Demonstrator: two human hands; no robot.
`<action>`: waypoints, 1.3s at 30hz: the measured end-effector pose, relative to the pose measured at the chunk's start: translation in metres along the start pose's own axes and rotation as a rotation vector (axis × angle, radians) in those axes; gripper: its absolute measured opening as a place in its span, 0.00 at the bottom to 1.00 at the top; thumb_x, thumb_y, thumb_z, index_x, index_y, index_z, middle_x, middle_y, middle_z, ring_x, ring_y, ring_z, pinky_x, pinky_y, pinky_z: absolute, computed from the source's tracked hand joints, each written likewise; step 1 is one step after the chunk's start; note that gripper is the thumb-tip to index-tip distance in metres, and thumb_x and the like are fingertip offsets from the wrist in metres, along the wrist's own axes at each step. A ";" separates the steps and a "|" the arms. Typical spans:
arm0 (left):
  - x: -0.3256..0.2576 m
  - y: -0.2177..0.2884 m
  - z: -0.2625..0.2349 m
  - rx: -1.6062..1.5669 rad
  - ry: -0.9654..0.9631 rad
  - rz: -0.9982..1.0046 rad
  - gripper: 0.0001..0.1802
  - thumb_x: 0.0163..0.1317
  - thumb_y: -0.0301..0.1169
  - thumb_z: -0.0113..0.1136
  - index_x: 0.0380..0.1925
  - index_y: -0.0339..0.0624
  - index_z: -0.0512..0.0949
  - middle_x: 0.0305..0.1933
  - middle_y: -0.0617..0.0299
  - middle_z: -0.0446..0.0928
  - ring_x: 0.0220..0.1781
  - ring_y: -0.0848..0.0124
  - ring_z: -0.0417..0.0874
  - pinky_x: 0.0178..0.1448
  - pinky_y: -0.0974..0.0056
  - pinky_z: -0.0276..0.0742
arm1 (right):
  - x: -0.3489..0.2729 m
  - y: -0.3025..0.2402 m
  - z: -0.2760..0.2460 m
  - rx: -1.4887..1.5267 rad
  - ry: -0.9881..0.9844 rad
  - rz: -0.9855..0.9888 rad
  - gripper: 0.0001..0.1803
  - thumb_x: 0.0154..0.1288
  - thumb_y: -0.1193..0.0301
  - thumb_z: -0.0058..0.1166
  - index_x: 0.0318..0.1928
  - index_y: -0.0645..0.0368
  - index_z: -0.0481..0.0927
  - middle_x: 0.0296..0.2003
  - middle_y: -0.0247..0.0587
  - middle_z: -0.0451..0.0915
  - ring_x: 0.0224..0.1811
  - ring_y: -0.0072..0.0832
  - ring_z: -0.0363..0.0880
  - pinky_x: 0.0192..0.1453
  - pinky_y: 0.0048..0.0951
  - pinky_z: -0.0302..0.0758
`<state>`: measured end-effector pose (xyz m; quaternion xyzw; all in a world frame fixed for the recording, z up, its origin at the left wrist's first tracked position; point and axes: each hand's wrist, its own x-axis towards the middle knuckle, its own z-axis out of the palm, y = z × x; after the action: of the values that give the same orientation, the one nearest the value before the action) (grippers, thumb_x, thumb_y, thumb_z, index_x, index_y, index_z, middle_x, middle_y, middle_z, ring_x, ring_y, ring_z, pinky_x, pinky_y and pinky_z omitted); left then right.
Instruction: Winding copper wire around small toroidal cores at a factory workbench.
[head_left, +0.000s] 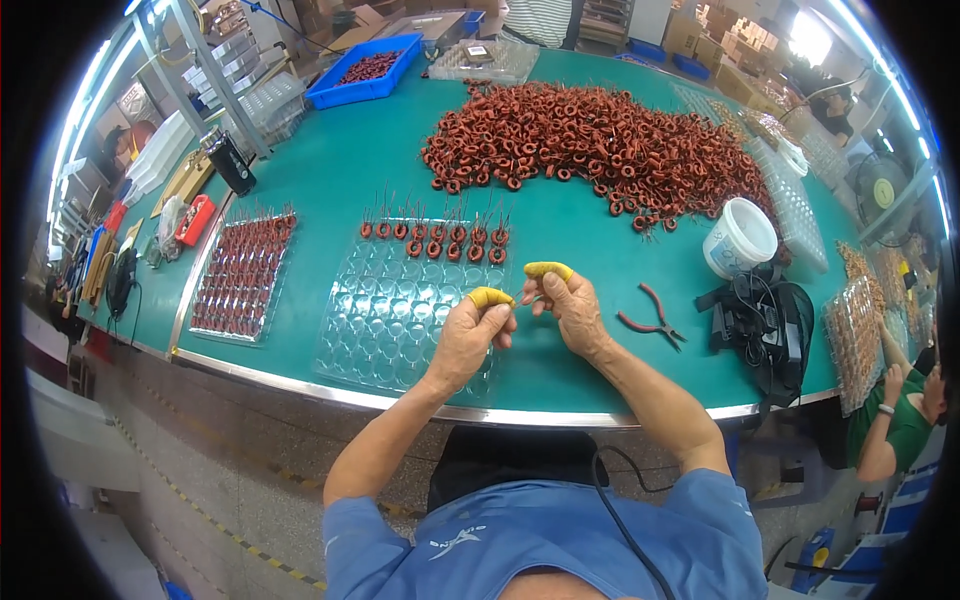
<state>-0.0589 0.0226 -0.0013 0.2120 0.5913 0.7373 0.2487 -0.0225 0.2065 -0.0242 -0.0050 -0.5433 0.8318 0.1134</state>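
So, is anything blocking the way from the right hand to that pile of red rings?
Nothing visible is: only the green tabletop shows between the right hand and the pile of red rings. The white bucket and the pliers sit off to the right of that path.

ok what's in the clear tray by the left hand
In the clear tray, red coils sit in pockets along the far side; the visible nearer pockets look bare. The left hand hides some right-side pockets.
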 end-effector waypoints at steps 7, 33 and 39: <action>-0.004 -0.007 0.001 0.114 -0.027 -0.053 0.08 0.71 0.30 0.51 0.42 0.37 0.75 0.31 0.64 0.76 0.29 0.78 0.77 0.34 0.73 0.74 | -0.004 0.005 -0.003 -0.191 0.037 0.034 0.12 0.68 0.66 0.57 0.39 0.64 0.83 0.30 0.36 0.81 0.30 0.20 0.78 0.35 0.22 0.74; 0.086 -0.001 -0.175 1.081 0.462 0.308 0.11 0.58 0.32 0.61 0.35 0.35 0.83 0.31 0.51 0.82 0.33 0.61 0.82 0.40 0.60 0.75 | 0.015 0.016 -0.028 -0.269 0.172 0.070 0.20 0.75 0.60 0.46 0.40 0.65 0.81 0.26 0.32 0.77 0.22 0.16 0.73 0.24 0.17 0.69; 0.079 0.006 -0.169 1.099 0.497 0.246 0.13 0.59 0.31 0.60 0.41 0.34 0.80 0.33 0.52 0.82 0.35 0.63 0.83 0.42 0.61 0.76 | 0.014 0.013 -0.027 -0.265 0.118 0.038 0.19 0.74 0.60 0.46 0.40 0.65 0.80 0.25 0.32 0.76 0.22 0.16 0.73 0.24 0.17 0.69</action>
<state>-0.2244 -0.0591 -0.0297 0.1975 0.8965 0.3751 -0.1290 -0.0349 0.2287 -0.0452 -0.0790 -0.6407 0.7530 0.1275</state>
